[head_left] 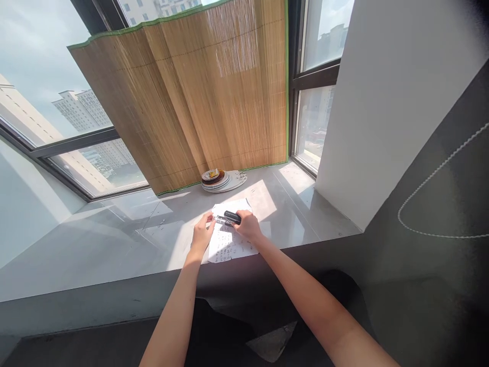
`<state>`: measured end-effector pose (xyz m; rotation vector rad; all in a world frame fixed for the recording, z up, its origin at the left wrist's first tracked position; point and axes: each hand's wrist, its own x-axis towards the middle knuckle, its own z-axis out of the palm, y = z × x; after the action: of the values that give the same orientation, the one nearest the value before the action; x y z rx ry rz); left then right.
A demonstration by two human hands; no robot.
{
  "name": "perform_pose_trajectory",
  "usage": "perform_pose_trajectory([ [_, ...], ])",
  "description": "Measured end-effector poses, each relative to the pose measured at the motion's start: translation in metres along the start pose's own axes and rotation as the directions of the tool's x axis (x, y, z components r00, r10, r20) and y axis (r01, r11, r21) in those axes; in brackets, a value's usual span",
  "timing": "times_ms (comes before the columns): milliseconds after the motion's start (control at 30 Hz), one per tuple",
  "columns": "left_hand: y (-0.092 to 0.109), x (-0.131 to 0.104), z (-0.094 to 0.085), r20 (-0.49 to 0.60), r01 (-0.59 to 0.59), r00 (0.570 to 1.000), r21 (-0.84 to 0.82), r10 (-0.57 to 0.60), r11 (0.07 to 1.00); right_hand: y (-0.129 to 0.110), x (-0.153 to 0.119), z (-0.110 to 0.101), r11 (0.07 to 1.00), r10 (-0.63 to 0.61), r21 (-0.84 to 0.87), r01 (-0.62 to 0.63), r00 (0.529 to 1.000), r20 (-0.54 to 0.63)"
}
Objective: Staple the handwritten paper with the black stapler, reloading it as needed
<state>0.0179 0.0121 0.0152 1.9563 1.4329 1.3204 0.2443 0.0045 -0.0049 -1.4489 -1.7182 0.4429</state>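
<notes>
A black stapler point(232, 217) is gripped by my right hand point(248, 226), whose fingers wrap round its right end. Its dark upper part looks raised from the lower, metallic part, and its front points left. At that front end my left hand point(202, 233) has its thumb and fingers pinched together; whatever is between them is too small to make out. Under both hands lies a white sheet of paper point(229, 251) with handwritten lines, partly covered by the hands and the stapler.
The paper rests on a grey, glossy windowsill point(168, 229) with patches of sunlight. Behind it, a stack of plates point(216, 183) stands close to a bamboo blind point(214, 102). A white wall point(367, 112) bounds the right side, and a beaded cord point(410, 199) hangs beyond it.
</notes>
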Motion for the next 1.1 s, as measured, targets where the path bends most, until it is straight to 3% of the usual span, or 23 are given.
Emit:
perform_pose_trajectory([
  [233, 0.004, 0.004, -0.001, 0.126, 0.102, 0.988, -0.089, -0.09, 0.991, -0.002, -0.001, 0.0, 0.997, -0.068, -0.044, 0.07, 0.996, 0.058],
  [467, -0.001, 0.004, -0.002, 0.159, 0.0, 0.987, -0.061, 0.01, 0.998, -0.003, -0.002, 0.0, 0.991, -0.128, -0.023, 0.129, 0.989, 0.068],
  [667, -0.004, 0.004, -0.002, 0.129, 0.045, 0.991, -0.09, -0.033, 0.995, -0.003, -0.003, -0.002, 0.991, -0.131, -0.018, 0.133, 0.988, 0.083],
  [1100, -0.007, 0.004, -0.003, 0.181, 0.065, 0.982, -0.078, -0.05, 0.995, -0.003, -0.002, -0.001, 0.994, -0.107, 0.009, 0.106, 0.992, 0.065],
])
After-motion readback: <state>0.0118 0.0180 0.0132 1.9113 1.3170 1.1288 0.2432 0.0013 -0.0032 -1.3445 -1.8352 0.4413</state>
